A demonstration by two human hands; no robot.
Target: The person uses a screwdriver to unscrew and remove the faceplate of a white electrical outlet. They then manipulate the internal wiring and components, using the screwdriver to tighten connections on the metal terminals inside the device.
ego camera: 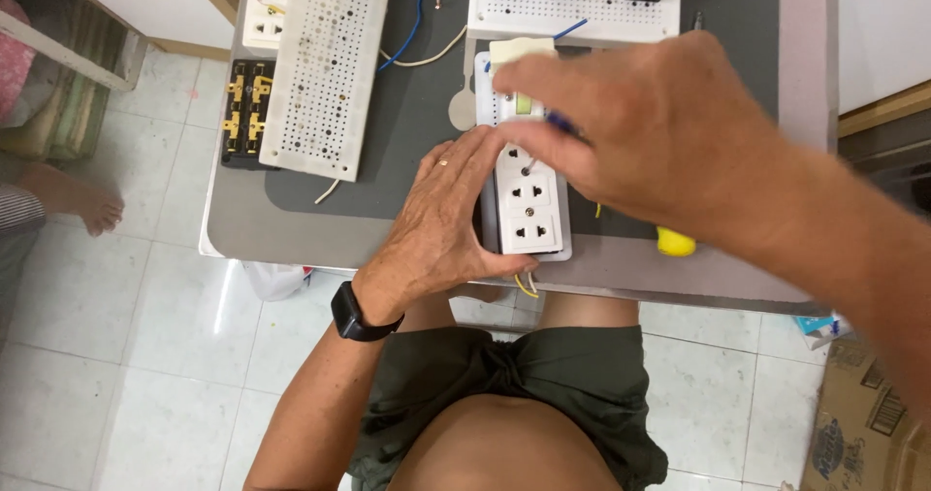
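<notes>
While the fingers (464, 166) of the left hand (441, 224) are curled close against the left side of a white socket strip (529, 205), the strip is held flat on the bench (407, 113). The thumb is tucked under the near end of the strip. A ring is seen on one finger, and a black watch (359, 316) is worn on the wrist.

A small screwdriver (545, 137) with a blue handle is pinched between the fingers (543, 89) of the right hand (659, 127). Its thin metal tip is set on the top socket of the strip. Most of the handle is hidden by the hand.

Yellow wires (527, 283) are seen hanging out of the near end of the strip. A yellow thing (675, 243) is lying on the bench, just to the right. Farther back, a white board full of holes (330, 64) is laid beside a black block with gold parts (245, 108). Another white board (572, 1) with black parts is placed at the far edge. A cardboard box (863, 423) is seen on the tiled floor (126, 355).
</notes>
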